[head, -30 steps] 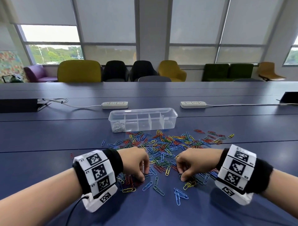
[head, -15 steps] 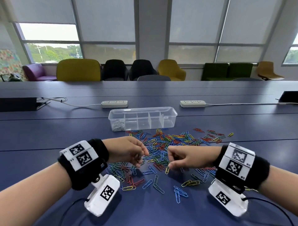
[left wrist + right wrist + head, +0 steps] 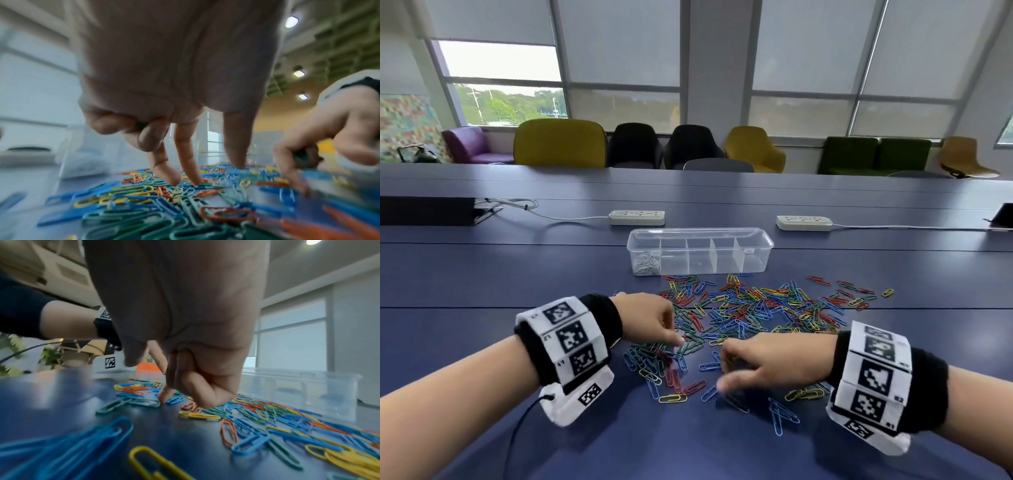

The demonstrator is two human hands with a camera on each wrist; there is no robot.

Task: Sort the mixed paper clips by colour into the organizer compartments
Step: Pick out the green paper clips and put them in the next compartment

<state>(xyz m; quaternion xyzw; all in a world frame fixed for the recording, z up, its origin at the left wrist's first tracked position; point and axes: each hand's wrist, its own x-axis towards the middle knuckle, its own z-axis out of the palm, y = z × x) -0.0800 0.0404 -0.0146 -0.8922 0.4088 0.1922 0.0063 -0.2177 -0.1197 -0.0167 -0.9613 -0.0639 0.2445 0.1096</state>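
My left hand [image 3: 650, 322] touches the paper clips [image 3: 753, 308] with straight fingers, holding green clips under two curled ones. My right hand [image 3: 774, 363] grips green clips, its forefinger down. The organizer [image 3: 700, 251] stands beyond the pile.

Bright window daylight, seemingly motion-blurred wrists

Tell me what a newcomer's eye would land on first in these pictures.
First, the bright scatter of red, blue, green and yellow paper clips spread across the dark blue table, with the left hand and right hand picking at its near edge. Just behind it stands the clear plastic organizer box, with silver clips in its leftmost compartment only.
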